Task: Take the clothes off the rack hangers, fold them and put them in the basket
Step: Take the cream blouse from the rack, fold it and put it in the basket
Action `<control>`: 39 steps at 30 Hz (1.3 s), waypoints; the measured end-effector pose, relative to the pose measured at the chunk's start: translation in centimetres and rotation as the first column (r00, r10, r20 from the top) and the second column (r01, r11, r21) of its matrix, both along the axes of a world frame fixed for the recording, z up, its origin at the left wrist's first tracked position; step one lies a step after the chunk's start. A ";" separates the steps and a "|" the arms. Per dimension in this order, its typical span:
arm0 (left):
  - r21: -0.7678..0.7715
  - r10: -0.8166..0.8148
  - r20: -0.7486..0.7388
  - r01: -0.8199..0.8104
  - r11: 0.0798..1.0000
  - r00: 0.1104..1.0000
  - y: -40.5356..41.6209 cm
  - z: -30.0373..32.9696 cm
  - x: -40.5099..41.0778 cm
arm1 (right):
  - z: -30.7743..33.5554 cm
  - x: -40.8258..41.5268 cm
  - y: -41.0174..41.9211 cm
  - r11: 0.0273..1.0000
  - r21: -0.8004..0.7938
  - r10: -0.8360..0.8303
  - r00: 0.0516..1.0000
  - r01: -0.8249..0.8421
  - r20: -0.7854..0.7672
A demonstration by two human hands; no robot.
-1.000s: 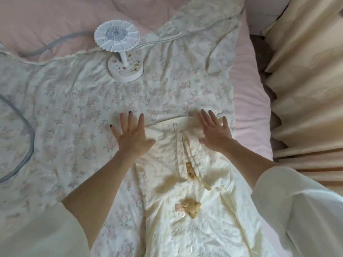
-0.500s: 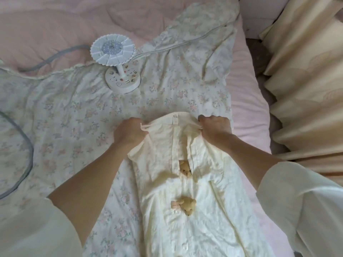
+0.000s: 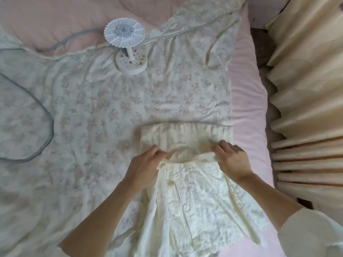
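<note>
We hold the cream garment (image 3: 193, 197) with both hands at one of its edges. The left hand (image 3: 146, 164) has its fingers curled around the left end of this edge, and the right hand (image 3: 232, 158) pinches the right end in the same way, so both hands are closed on the cloth. Between them the edge hangs in a shallow curve.

The long axis of the garment runs away from us, from the near edge of the bed (image 3: 246, 108) toward the far edge. The part near us, with the buttons, lies loose and wrinkled between our forearms. The part beyond our hands lies flat on the floral quilt (image 3: 92, 108) as a neat band, its far edge straight and parallel to the line between our hands. So the cloth lies both behind and in front of our grip, and the two hands stand about equally near to it, one on each side of its middle line.

We judge that the fold is in progress and the coming move is along this long axis; both hands should travel together, so the edge stays straight.

The garment is close to the right edge of the bed, beside the beige curtain (image 3: 306, 108). A small white fan (image 3: 128, 43) stands well apart, toward the far side. We see no basket here.
</note>
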State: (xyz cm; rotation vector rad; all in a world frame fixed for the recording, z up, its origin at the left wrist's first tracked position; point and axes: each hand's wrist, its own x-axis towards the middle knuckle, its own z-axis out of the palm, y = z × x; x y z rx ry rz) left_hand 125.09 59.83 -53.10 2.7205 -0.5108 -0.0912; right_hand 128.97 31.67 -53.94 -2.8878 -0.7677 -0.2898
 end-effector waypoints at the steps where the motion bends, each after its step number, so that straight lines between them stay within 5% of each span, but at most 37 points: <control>1: -0.020 -0.023 -0.054 0.022 1.000 0.998 0.0 -0.7 -1.9 | -0.6 -1.4 -0.8 0.999 -0.025 0.021 1.000 -0.022 -0.021; 6: 0.093 -0.096 -0.453 0.154 0.984 0.886 -1.4 -1.2 -6.6 | -2.1 -5.2 -3.6 0.953 -0.302 -0.073 0.934 -0.039 -0.349; 9: 0.181 -0.052 -0.612 0.204 0.962 0.789 -2.5 -0.6 -6.0 | -2.4 -7.2 -4.5 0.929 -0.354 -0.169 0.721 -0.112 -0.673; 11: 0.157 -0.067 -0.623 0.209 0.965 0.779 -2.9 -0.3 -4.9 | -2.4 -7.9 -4.8 0.949 -0.298 -0.163 0.643 -0.105 -0.748; 14: 0.034 -0.095 -0.387 0.117 0.993 0.917 -3.7 -0.1 -3.2 | -2.0 -7.7 -4.9 0.973 -0.212 -0.223 0.627 0.093 -0.746; 17: 0.008 0.036 0.135 -0.037 0.999 0.990 -3.9 0.1 -0.5 | -1.6 -5.5 -4.3 0.970 -0.123 -0.244 0.808 0.211 -0.536; 18: 0.039 0.092 0.160 -0.099 0.994 0.983 -3.8 0.0 0.7 | -1.4 -4.4 -4.0 0.972 -0.099 -0.235 0.861 0.214 -0.451; 21: 0.203 0.258 -0.219 -0.214 0.955 0.941 -3.1 0.0 4.5 | -1.2 0.3 -2.9 0.972 -0.131 -0.231 0.895 0.195 -0.380; 24: 0.188 0.276 -0.619 -0.202 0.961 0.735 -1.4 -0.8 7.0 | -1.2 4.3 -1.5 0.944 -0.315 -0.271 0.786 0.103 -0.555; 27: 0.165 0.268 -0.741 -0.220 0.961 0.616 -0.5 -0.9 7.8 | -1.2 6.3 0.1 0.911 -0.399 -0.370 0.635 0.105 -0.678; 29: 0.167 0.274 -0.743 -0.228 0.959 0.611 -0.5 -0.1 7.9 | -0.6 6.6 0.8 0.908 -0.397 -0.385 0.633 0.131 -0.672; 32: 0.171 0.316 -0.601 -0.268 0.948 0.734 0.0 1.7 8.4 | 1.2 6.7 1.6 0.929 -0.322 -0.345 0.732 0.181 -0.587; 35: 0.209 0.418 -0.273 -0.371 0.905 0.866 0.5 4.3 9.8 | 3.3 7.7 2.0 0.945 -0.170 -0.326 0.836 0.278 -0.442; 39: 0.128 0.411 0.131 -0.427 0.895 0.902 0.7 7.3 10.9 | 5.3 8.3 2.5 0.940 0.049 -0.315 0.914 0.337 -0.256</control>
